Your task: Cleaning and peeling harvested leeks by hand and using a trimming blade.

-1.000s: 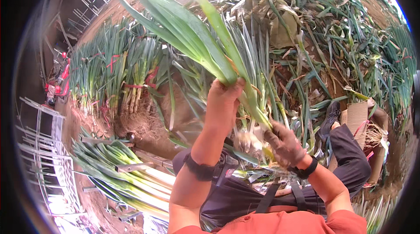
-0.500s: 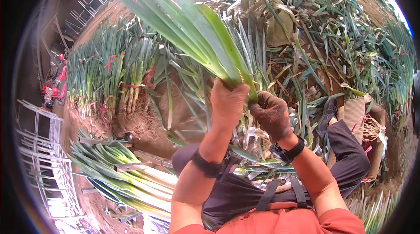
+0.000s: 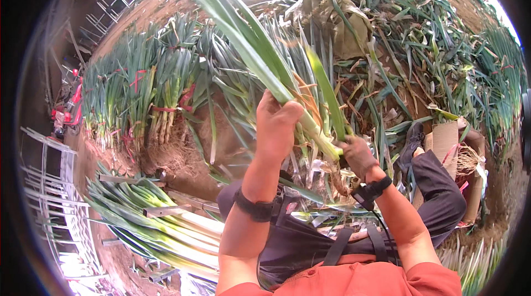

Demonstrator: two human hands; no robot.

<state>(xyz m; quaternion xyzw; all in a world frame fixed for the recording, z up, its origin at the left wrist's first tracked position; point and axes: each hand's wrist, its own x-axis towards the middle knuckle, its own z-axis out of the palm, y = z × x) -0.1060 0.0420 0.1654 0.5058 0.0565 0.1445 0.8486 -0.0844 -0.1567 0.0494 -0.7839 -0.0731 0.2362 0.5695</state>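
Observation:
My left hand (image 3: 276,127) is closed around the stalk of a large green onion (image 3: 238,30), a leek-like one. Its long green leaves slant up to the upper left, and the pale lower stalk points down toward my right hand. Fingers closed, my right hand (image 3: 358,157), brown and gloved or soiled, is at the base of a bright green outer leaf (image 3: 329,94), which stands away from the stalk. Brownish dry leaf strips (image 3: 310,102) hang between the two. The exact grip of the right fingertips is partly blurred.
Trimmed green onions (image 3: 177,224) lie on a metal rack at my left. Tied bunches (image 3: 166,91) stand beyond it. A heap of leaves (image 3: 431,47) with a tan sack (image 3: 343,25) spreads ahead and right. A cardboard box (image 3: 444,146) holding roots stands by my right leg.
My right hand has moved down and right, away from the left, with the outer leaf now apart from the stalk. More pale lower stalk shows, and the left hand has shifted slightly left.

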